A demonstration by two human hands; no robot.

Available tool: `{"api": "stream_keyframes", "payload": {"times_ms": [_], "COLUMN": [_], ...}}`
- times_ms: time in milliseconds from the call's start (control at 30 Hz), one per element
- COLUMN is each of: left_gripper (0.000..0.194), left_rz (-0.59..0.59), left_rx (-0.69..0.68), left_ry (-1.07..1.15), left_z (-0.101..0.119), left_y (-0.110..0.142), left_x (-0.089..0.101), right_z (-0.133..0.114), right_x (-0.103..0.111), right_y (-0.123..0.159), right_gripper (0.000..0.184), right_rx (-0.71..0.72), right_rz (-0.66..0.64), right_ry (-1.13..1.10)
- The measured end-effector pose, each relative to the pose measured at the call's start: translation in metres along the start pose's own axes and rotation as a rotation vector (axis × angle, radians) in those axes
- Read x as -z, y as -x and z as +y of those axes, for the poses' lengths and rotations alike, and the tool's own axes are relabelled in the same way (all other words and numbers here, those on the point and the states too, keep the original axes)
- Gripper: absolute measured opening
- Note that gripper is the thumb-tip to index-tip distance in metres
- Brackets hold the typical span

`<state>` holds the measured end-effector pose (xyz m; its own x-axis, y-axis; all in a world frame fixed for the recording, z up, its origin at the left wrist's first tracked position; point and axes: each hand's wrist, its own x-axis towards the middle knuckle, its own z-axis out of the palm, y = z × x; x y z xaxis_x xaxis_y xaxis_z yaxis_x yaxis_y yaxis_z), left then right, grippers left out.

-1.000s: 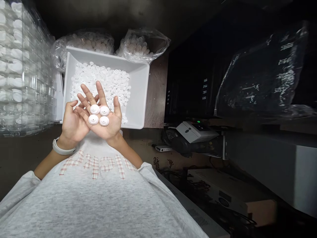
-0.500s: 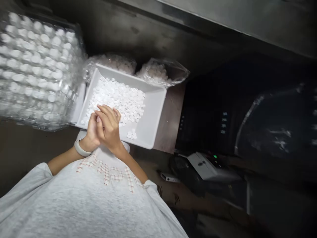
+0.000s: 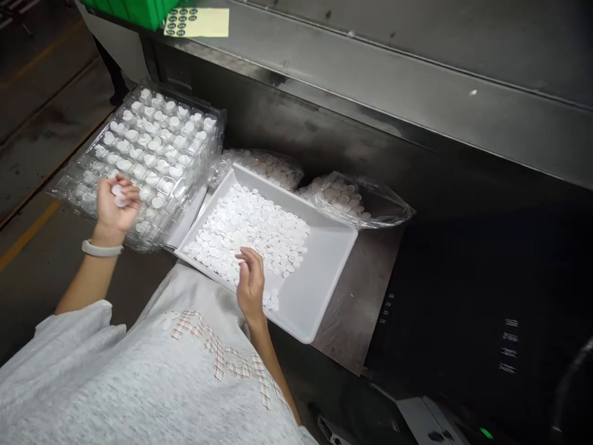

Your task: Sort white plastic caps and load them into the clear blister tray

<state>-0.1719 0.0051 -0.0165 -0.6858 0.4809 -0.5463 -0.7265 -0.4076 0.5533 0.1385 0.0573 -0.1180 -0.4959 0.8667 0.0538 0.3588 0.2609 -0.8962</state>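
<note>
My left hand [image 3: 118,204] is raised over the front left of the clear plastic compartment tray [image 3: 160,185], its fingers curled around small white discs [image 3: 119,196]. Stacks of similar white discs fill many of the tray's compartments. My right hand [image 3: 251,281] hovers at the near edge of a pale grey bin [image 3: 327,272], fingers loosely bent and apart, with nothing visible in them. Inside the bin lies a loose heap of white discs [image 3: 259,228], mostly toward its left and middle. A smaller cluster sits just right of my right hand.
Two clear bags of discs, a left bag [image 3: 273,170] and a right bag [image 3: 343,194], lie behind the bin. A metal ledge [image 3: 370,80] runs across the back, carrying a green crate [image 3: 130,11] and a yellow sticker sheet [image 3: 208,22]. A black surface [image 3: 463,296] is at right.
My hands were together over the bin's near left edge. Now they are apart: the left has moved left to the compartment tray with discs, the right stays by the bin. The view has shifted.
</note>
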Motion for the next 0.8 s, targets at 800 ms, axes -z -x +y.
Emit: {"api": "stream_keyframes", "payload": {"times_ms": [800], "left_gripper": [0.013], "left_rz": [0.222], "left_rx": [-0.697], "left_ry": [-0.959], "left_z": [0.080], "left_y": [-0.155], "left_x": [0.061], "right_z": [0.136], "right_x": [0.089], "right_y": [0.036], "right_gripper": [0.037], "right_rx": [-0.682], "right_rz": [-0.439], "right_ry": [0.762]}}
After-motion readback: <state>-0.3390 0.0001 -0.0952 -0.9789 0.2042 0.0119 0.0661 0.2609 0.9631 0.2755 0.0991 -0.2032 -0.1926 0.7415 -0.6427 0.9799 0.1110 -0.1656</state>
